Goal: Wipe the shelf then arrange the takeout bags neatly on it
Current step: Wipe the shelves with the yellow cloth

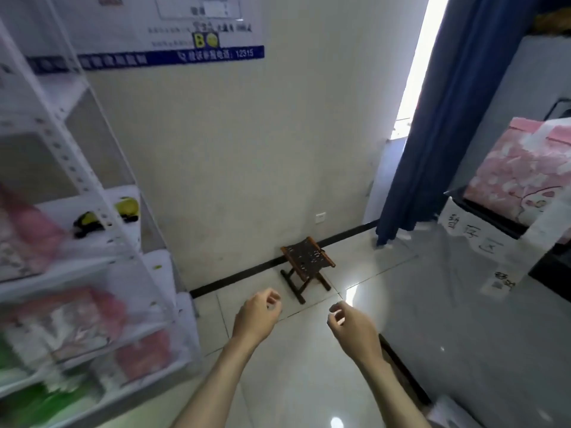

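A white metal shelf [71, 168] stands along the left edge, blurred. Pink and white takeout bags [61, 325] lie on its lower levels, with a green bag [37, 403] at the bottom and a white bag with yellow print [123, 208] on a middle level. Another pink patterned bag [525, 171] rests on the dark counter at the right. My left hand [258, 316] and my right hand [352, 327] hover over the tiled floor in the middle, fingers loosely curled, holding nothing. Both are away from the shelf.
A small folding wooden stool [307, 267] stands on the floor by the wall. A blue curtain [441, 118] hangs at the right beside a bright opening. The dark counter [494, 217] carries paper signs. A poster [148, 54] is on the wall.
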